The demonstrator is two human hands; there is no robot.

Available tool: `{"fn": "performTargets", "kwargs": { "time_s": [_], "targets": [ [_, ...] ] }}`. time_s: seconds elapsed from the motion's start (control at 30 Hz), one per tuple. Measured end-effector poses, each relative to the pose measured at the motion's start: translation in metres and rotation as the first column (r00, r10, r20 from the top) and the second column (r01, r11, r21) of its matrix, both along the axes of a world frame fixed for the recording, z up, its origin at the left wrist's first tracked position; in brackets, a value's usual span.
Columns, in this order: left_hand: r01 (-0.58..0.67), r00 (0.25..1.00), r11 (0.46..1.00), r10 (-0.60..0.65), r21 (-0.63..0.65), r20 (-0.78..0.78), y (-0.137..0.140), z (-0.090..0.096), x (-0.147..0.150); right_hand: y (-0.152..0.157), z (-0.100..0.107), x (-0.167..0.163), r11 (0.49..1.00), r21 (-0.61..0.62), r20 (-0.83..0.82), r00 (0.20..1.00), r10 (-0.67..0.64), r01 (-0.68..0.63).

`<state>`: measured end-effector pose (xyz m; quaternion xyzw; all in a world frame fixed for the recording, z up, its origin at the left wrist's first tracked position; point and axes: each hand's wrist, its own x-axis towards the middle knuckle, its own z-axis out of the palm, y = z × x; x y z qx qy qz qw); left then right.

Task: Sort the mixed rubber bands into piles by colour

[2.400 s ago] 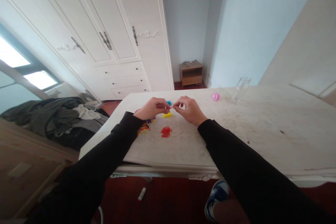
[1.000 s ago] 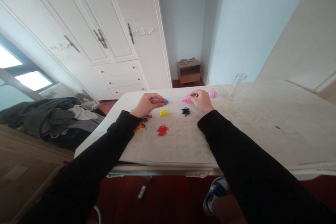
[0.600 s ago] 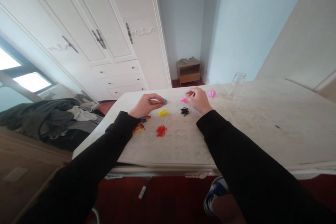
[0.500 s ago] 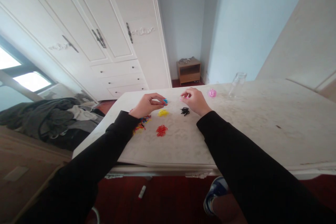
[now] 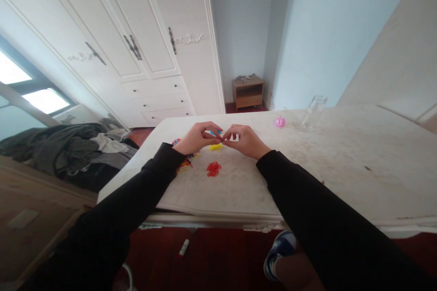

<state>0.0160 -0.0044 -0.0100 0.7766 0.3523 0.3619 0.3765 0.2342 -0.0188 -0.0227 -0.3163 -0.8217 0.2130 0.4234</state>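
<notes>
My left hand [image 5: 200, 137] and my right hand [image 5: 246, 141] meet fingertip to fingertip above the table, each in a pinch. Whatever lies between their fingertips is too small to make out. Just behind the fingers shows a small blue pile [image 5: 215, 132] of what look like rubber bands, partly covered. Below the fingertips lies a yellow pile [image 5: 215, 148], and nearer to me a red pile [image 5: 214, 169]. A mixed-colour pile [image 5: 185, 163] sits by my left wrist, partly hidden by it. The black pile is out of sight, behind my right hand.
The worn white table [image 5: 341, 159] carries a pink bundle [image 5: 280, 122] and a clear glass jar [image 5: 313, 111] toward its far edge. Dark clothes [image 5: 64, 150] are heaped to the left. On the red floor lies a white marker [image 5: 184, 248].
My hands have come together from apart, the left moving right and the right moving slightly left and down. The black pile, visible before, is now covered. The view has shifted slightly.
</notes>
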Motion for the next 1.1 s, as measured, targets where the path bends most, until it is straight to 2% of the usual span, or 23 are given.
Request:
{"fn": "performTargets", "kwargs": {
  "time_s": [0.27,0.47,0.63,0.87,1.1],
  "targets": [
    [0.048,0.998,0.998,-0.046,-0.043,0.05,-0.001,-0.003,-0.001,-0.003,0.004,0.0,1.0,-0.013,-0.014,1.0,-0.006,0.005],
    [0.063,0.994,0.991,-0.053,-0.115,0.094,-0.005,0.004,0.0,-0.004,0.005,0.001,0.999,0.016,-0.003,0.999,-0.046,0.046],
    [0.044,0.995,0.995,-0.035,-0.085,0.098,-0.003,0.007,-0.001,-0.003,0.006,0.002,0.996,0.016,-0.022,0.996,-0.09,0.09],
    [-0.06,0.994,0.996,0.065,-0.059,0.087,0.002,0.005,-0.001,-0.004,0.006,0.002,0.991,0.034,-0.025,0.992,-0.126,0.127],
    [-0.044,0.998,0.997,0.046,-0.056,0.036,-0.001,0.005,0.0,-0.003,0.006,0.002,0.991,0.051,-0.019,0.992,-0.126,0.126]
  ]
}}
